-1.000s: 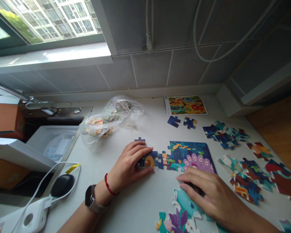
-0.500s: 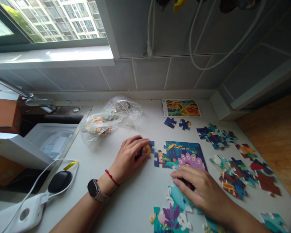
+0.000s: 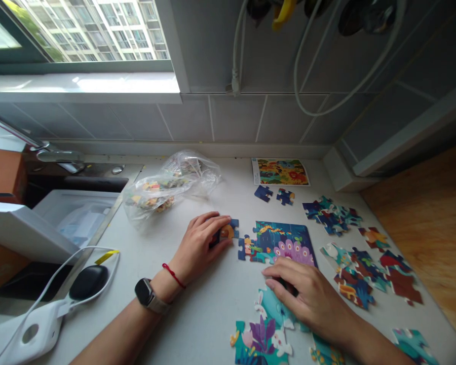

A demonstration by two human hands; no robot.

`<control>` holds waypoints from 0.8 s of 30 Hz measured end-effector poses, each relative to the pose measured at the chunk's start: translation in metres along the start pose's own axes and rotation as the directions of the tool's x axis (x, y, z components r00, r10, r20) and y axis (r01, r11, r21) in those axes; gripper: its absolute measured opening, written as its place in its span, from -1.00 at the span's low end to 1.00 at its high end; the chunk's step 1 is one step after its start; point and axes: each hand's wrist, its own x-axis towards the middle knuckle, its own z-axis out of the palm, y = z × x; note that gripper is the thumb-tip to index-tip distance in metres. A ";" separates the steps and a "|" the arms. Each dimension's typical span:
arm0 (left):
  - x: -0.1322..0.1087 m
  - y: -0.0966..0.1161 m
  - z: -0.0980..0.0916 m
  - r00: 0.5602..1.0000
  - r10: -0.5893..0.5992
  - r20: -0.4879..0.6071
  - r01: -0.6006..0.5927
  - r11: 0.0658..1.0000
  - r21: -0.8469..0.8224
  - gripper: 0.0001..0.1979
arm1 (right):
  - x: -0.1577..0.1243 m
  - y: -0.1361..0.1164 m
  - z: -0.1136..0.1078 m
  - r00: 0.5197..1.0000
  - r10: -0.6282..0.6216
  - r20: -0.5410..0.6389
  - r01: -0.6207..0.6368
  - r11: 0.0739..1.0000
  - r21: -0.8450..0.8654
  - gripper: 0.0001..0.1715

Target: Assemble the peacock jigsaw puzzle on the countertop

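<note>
Jigsaw piece (image 3: 230,230) gripped under left hand (image 3: 199,246), fingers (image 3: 215,223) closed over it; right hand (image 3: 313,299) curled beside assembled puzzle section (image 3: 285,241), its hold not discernible.

A white countertop (image 3: 197,299) carries jigsaw pieces (image 3: 331,215), a plastic bag (image 3: 171,190) and a picture card (image 3: 280,172).

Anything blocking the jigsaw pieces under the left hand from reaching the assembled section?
Nothing visible. Only a narrow strip of white countertop separates the jigsaw pieces under the left hand from the assembled section. The right hand lies below the section, outside that gap.
</note>
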 end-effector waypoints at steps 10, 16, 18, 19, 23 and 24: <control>-0.002 -0.008 -0.004 1.000 -0.020 0.005 0.020 0.999 -0.037 -0.18 | 0.002 -0.004 -0.002 0.999 0.032 0.009 -0.032 0.999 0.008 -0.72; -0.004 -0.012 -0.020 0.996 0.034 0.085 -0.033 0.999 -0.021 -0.30 | 0.001 -0.004 -0.002 0.999 0.037 0.018 -0.037 0.999 0.032 -0.71; -0.005 -0.014 -0.026 0.994 0.045 0.103 -0.043 0.999 -0.019 -0.38 | 0.001 -0.004 -0.002 0.999 0.040 0.015 -0.040 0.998 0.042 -0.70; -0.005 -0.014 -0.029 0.993 0.044 0.107 -0.042 0.999 -0.018 -0.39 | 0.001 -0.004 -0.001 0.999 0.041 0.015 -0.041 0.998 0.044 -0.70; -0.005 -0.020 -0.041 0.995 0.042 0.096 -0.034 0.996 -0.076 -0.29 | 0.002 -0.005 -0.002 0.999 0.041 0.021 -0.042 0.998 0.043 -0.68; -0.005 -0.023 -0.044 0.995 0.049 0.090 -0.041 0.994 -0.098 -0.26 | 0.002 -0.005 -0.002 0.999 0.040 0.019 -0.041 0.998 0.038 -0.68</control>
